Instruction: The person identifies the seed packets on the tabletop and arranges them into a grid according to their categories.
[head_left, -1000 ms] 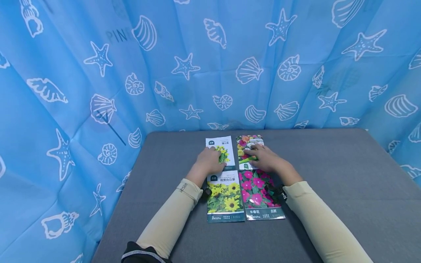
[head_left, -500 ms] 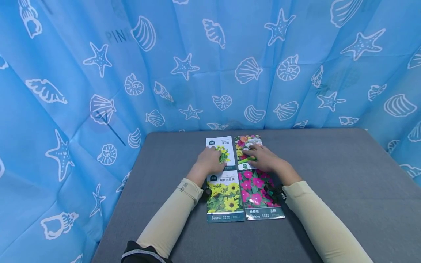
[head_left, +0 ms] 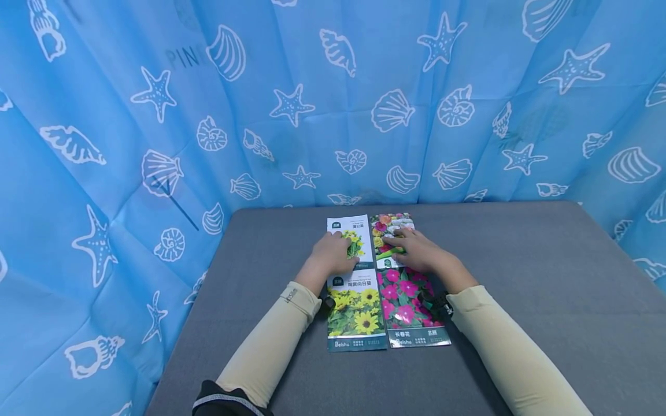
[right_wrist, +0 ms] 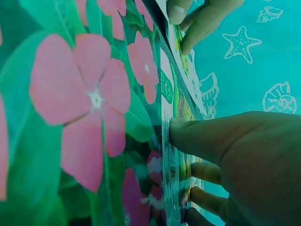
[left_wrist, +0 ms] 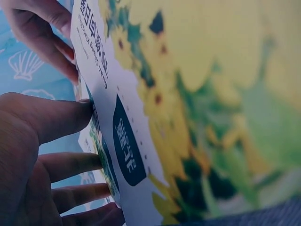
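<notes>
Flower seed packets lie face up in a two-by-two block on the table. My left hand (head_left: 332, 254) rests on the back left one, a white packet (head_left: 359, 224) with yellow flowers, fingertips and thumb on its face. On the back right packet (head_left: 381, 232), printed with mixed colourful blooms, the spread fingers of my right hand (head_left: 420, 252) touch the surface. Below my left wrist is the sunflower packet (head_left: 359, 315), close up in the left wrist view. The pink-flower packet (head_left: 403, 294) lies under my right wrist and fills much of the right wrist view.
A grey cloth-like tabletop (head_left: 520, 254) carries the packets and runs back to a rounded far edge. Behind it and along the left hangs a blue curtain (head_left: 322, 133) with white shells and starfish.
The back right packet has slid slightly left and the back left one slightly right, so the gap between them is narrower. Both hands stay almost in place on them.
</notes>
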The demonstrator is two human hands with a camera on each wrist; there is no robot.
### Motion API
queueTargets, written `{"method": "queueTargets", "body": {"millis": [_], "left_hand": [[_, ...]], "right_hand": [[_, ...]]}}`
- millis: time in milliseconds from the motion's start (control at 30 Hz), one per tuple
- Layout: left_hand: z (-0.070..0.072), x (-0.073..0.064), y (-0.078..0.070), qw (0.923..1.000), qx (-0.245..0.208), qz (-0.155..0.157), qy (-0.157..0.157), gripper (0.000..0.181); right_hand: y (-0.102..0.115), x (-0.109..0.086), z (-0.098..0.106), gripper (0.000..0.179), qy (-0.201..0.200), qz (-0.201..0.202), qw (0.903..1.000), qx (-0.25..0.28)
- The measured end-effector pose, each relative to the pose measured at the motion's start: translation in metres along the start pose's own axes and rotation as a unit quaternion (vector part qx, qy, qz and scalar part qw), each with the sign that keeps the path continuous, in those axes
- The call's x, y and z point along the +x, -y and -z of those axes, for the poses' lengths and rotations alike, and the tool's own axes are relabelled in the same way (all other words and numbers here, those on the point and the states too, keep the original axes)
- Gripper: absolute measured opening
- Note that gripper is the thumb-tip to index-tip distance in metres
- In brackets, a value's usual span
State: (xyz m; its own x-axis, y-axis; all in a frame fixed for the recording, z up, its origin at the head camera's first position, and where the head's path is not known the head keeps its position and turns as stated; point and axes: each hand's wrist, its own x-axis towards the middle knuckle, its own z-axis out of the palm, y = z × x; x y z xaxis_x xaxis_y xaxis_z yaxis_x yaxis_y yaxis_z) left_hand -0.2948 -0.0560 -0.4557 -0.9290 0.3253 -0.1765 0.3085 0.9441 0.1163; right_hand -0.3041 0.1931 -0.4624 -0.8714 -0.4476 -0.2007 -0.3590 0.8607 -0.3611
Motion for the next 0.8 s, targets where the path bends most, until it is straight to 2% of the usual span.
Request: {"method": "queueTargets", "body": {"millis": [800], "left_hand": [[-0.0023,0.0,0.0024,1.0,-0.006,-0.005,-0.002,0.063]], "right_hand": [[-0.0003,-0.0004,-0.0001,0.053,-0.008,0.01,0.9998,0.013]]}}
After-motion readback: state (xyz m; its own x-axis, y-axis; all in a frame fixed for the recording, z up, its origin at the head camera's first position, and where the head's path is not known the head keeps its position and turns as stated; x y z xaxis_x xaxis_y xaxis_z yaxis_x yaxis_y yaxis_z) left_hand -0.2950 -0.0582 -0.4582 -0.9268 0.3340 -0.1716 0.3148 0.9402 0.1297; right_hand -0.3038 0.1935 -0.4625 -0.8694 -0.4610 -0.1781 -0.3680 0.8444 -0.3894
